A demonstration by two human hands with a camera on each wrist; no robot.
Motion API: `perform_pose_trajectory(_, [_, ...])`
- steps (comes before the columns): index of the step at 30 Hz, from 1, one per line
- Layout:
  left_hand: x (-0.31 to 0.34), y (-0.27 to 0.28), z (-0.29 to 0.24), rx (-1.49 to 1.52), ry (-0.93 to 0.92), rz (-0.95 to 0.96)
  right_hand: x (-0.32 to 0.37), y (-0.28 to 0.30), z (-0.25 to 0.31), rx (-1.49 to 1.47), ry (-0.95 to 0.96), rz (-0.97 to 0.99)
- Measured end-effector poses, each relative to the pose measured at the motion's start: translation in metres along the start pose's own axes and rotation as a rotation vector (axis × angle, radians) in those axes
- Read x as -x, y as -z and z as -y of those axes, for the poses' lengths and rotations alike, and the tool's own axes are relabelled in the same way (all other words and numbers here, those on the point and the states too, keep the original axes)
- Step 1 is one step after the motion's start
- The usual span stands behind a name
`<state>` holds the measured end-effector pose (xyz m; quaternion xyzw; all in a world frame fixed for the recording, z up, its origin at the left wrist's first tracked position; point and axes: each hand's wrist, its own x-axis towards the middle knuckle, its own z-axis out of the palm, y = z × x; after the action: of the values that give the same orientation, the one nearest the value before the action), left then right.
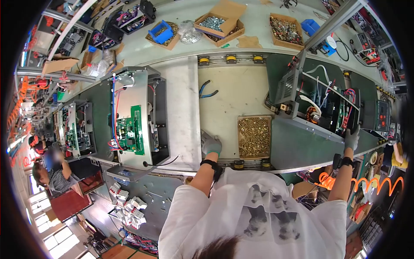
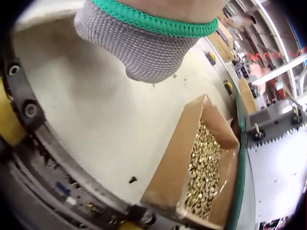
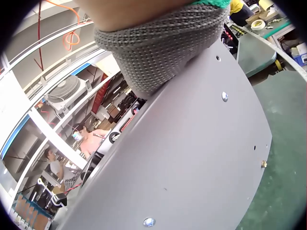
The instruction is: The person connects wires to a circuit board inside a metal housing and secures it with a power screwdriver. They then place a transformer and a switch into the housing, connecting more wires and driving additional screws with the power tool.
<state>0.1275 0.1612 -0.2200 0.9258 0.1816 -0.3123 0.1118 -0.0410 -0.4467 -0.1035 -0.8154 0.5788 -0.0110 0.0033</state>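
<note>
My left hand (image 1: 211,144) in a grey glove rests on the beige pallet board (image 1: 224,103), just left of an open cardboard box of brass screws (image 1: 254,136). In the left wrist view the glove (image 2: 144,48) hovers over the board with the screw box (image 2: 206,163) to its right, and its fingers are hidden. My right hand (image 1: 352,138), also gloved, lies with fingers extended against the near side of an open electronics chassis (image 1: 327,108). In the right wrist view that glove (image 3: 163,52) presses on the chassis's grey metal panel (image 3: 192,153).
Blue-handled pliers (image 1: 208,90) lie on the board farther back. A second open chassis with a green circuit board (image 1: 131,129) sits to the left. Boxes of parts (image 1: 285,29) line the far bench. An orange coiled hose (image 1: 366,183) hangs at the right. Other workers (image 1: 54,175) sit at the left.
</note>
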Motion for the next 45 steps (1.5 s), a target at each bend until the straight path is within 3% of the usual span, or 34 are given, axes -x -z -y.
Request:
perform_pose_trajectory(2, [0.005, 0.008, -0.019, -0.018, 0.051, -0.088, -0.006, -0.01, -0.006, 0.011, -0.024, -0.01])
perform_pose_trajectory(3, [0.006, 0.001, -0.023, -0.213, -0.128, -0.222, -0.004, -0.011, -0.007, -0.004, -0.019, -0.021])
perform_pose_trajectory(4, [0.012, 0.002, -0.03, -0.212, -0.139, -0.212, -0.003, -0.01, -0.006, -0.021, -0.014, -0.032])
perform_pose_trajectory(6, [0.022, 0.005, -0.043, -0.239, -0.943, 0.334, 0.003, -0.007, 0.0, -0.004, -0.026, -0.034])
perform_pose_trajectory(7, [0.025, -0.008, -0.046, -0.242, -0.96, 0.341, 0.007, -0.004, 0.004, 0.001, -0.032, -0.024])
perform_pose_trajectory(9, [0.035, -0.039, -0.048, -0.413, -1.261, 0.201, 0.018, 0.005, 0.012, 0.01, -0.034, -0.019])
perform_pose_trajectory(10, [0.041, -0.037, -0.056, -0.411, -1.28, 0.205, 0.021, 0.006, 0.014, 0.01, -0.021, -0.019])
perform_pose_trajectory(13, [0.051, -0.03, -0.075, -0.564, -0.705, 0.182, 0.038, 0.011, 0.024, -0.023, 0.003, -0.024])
perform_pose_trajectory(17, [0.026, -0.015, -0.06, -0.65, -0.457, 0.196, 0.064, 0.021, 0.046, -0.041, 0.036, -0.08])
perform_pose_trajectory(22, [0.027, -0.022, -0.033, -0.491, -0.516, 0.183, 0.095, 0.051, 0.084, -0.038, -0.019, 0.021])
perform_pose_trajectory(24, [0.027, -0.029, -0.023, -0.474, -0.557, 0.178, 0.103, 0.04, 0.084, -0.078, 0.003, -0.112])
perform_pose_trajectory(26, [0.025, -0.035, -0.014, -0.455, -0.585, 0.188, 0.129, 0.052, 0.102, -0.058, 0.291, -0.46])
perform_pose_trajectory(27, [0.021, -0.038, -0.008, -0.455, -0.602, 0.179, 0.144, 0.063, 0.115, -0.126, 0.424, -0.453])
perform_pose_trajectory(28, [0.014, -0.039, 0.001, -0.376, -0.634, 0.185, 0.155, 0.07, 0.122, -0.346, 0.674, -0.406])
perform_pose_trajectory(29, [0.009, -0.039, 0.005, -0.3, -0.664, 0.194, 0.17, 0.059, 0.126, -0.287, 0.735, -0.119])
perform_pose_trajectory(30, [0.01, -0.036, 0.005, -0.305, -0.679, 0.192, 0.187, 0.047, 0.134, -0.463, 0.909, 0.055])
perform_pose_trajectory(31, [0.012, -0.032, 0.004, -0.197, -0.667, 0.182, 0.212, 0.069, 0.149, -0.232, 1.009, 0.011])
perform_pose_trajectory(35, [0.0, -0.038, 0.013, 0.023, -0.679, 0.1, 0.226, 0.067, 0.163, -0.24, 0.938, -0.017])
perform_pose_trajectory(38, [0.013, -0.017, 0.004, 0.161, -0.612, 0.125, 0.225, 0.062, 0.168, -0.191, 0.972, 0.003])
perform_pose_trajectory(42, [-0.009, -0.029, 0.019, 0.225, -0.555, 0.065, 0.237, 0.07, 0.173, -0.266, 1.066, -0.041])
perform_pose_trajectory(44, [-0.012, -0.028, 0.026, 0.896, -0.295, 0.418, 0.244, 0.078, 0.173, -0.252, 1.075, 0.045])
perform_pose_trajectory(45, [-0.009, -0.022, 0.026, 0.89, -0.286, 0.411, 0.244, 0.08, 0.169, -0.279, 1.078, 0.106])
